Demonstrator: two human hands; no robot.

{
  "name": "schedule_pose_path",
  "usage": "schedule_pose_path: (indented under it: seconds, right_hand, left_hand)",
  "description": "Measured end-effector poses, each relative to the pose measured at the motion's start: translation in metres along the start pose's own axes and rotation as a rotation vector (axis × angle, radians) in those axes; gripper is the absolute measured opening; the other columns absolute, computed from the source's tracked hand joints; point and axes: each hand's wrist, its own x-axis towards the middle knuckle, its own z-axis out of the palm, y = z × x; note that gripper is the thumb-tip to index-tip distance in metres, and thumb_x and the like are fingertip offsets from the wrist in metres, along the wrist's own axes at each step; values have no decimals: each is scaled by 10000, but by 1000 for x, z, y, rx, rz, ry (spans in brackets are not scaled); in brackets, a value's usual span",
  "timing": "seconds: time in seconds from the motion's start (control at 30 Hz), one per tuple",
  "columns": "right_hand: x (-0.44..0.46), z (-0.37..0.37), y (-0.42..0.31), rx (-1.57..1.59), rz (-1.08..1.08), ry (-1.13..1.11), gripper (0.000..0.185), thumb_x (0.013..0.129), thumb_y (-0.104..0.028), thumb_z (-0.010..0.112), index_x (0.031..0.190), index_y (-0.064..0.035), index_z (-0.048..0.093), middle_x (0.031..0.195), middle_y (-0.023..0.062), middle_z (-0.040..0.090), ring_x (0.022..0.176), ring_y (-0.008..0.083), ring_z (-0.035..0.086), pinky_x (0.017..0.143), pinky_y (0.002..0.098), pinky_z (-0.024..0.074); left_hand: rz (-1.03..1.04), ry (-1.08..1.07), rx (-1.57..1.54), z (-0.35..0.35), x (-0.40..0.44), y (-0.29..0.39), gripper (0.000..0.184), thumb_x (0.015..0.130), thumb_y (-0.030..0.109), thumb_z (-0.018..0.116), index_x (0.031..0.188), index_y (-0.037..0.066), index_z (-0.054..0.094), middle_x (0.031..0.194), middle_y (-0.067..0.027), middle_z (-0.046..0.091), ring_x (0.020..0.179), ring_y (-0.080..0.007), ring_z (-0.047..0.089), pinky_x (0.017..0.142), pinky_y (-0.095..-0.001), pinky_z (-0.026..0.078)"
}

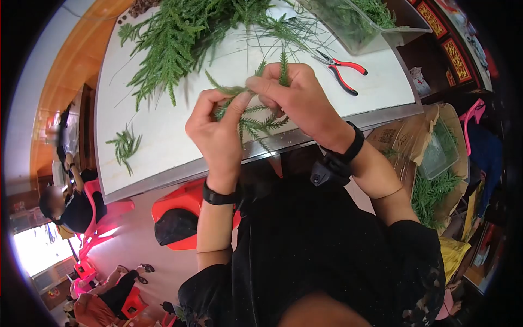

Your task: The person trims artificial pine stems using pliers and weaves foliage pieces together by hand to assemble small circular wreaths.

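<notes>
Head view: my two hands meet over the near part of the white table (180,136), thumbs almost touching.
Left hand (217,129): thumb and fingers closed in a pinch on the sprigs' stems.
Right hand (302,101): thumb and bent fingers pinched on the same bunch; exact finger contact hidden.
Green sprigs (256,126): between both hands, off the tabletop, tips fanned out and down.
Grip: best on bare stem, not needles; light pressure, needles look easy to crush.
Thumbs: close together beats wide apart, so stems don't bend or slip between them.
Angle: tips turned outward, so the pinch point is easy to see.
Small cluster (125,147): on the table, left of my left hand.
Pliers (344,68): red handles, on the table beyond my right hand, jaws slightly parted.
Large green pile (177,38): far side of table.
Clear bin (362,41): far right, greens inside.
</notes>
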Motion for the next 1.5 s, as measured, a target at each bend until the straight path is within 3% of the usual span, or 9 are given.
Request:
schedule_pose_path:
  seconds: [0.17,0.23,0.37,0.5,0.67,0.77,0.9,1.23,1.5]
  right_hand:
    - [8,6,5,258,244,-12,260,855,-229,617,660,-76,539,580,-48,467,504,38,403,465,202,317]
    - [9,8,3,187,230,-14,242,849,-214,622,675,-61,553,582,-41,484,501,44,410,459,207,320]
    - [13,13,0,39,185,25,209,837,-183,632,703,-32,579,585,-26,519,493,56,426,446,216,325]
    - [20,31,15,-192,-80,14,209,838,-178,634,725,-7,590,579,-7,538,496,51,447,445,218,350]
    - [39,58,21,-242,-206,44,184,870,-196,621,789,-31,608,622,-22,538,547,19,462,483,176,342]
    - [52,64,16,-117,-44,-25,148,869,-178,623,845,-31,621,665,-25,550,582,23,486,503,174,378]
    - [60,80,17,49,105,-129,162,871,-181,622,902,-21,624,711,-27,561,627,29,501,533,180,416]
    - [65,121,25,75,-31,-251,282,888,-230,595,1076,-21,603,826,-23,583,753,46,529,604,209,446]
    - [87,33,44,-202,-81,-123,244,891,-207,584,1077,-57,635,879,-34,616,759,42,530,607,199,428]
  left_hand:
    - [402,102,467,5,2,1,90,779,-15,663,847,-25,605,808,-41,627,689,-102,563,609,-243,467]
    - [-125,-52,8,0,8,5,99,775,-8,676,826,0,591,786,-16,607,686,-67,544,597,-211,442]
    - [-367,-77,-409,-15,10,9,113,781,3,675,849,1,585,783,-3,598,659,-40,521,555,-199,426]
    - [104,-3,495,-29,2,0,135,809,31,658,917,8,580,786,-11,613,660,-39,541,542,-186,426]
    - [59,148,270,-46,12,-10,167,817,62,663,954,9,582,766,-13,616,648,-53,554,540,-182,428]
    - [-466,198,-343,-68,13,1,153,832,100,660,948,23,596,756,-8,610,654,-56,556,548,-182,424]
    - [-515,151,-408,-88,2,-2,113,829,87,660,905,10,627,749,-4,597,624,-82,539,606,-206,452]
    - [-337,387,-142,-156,1,4,86,831,104,656,884,41,633,739,24,588,598,-50,507,550,-182,414]
    - [-314,540,102,-313,32,-29,122,843,147,652,933,65,638,720,36,576,548,-46,491,563,-176,429]
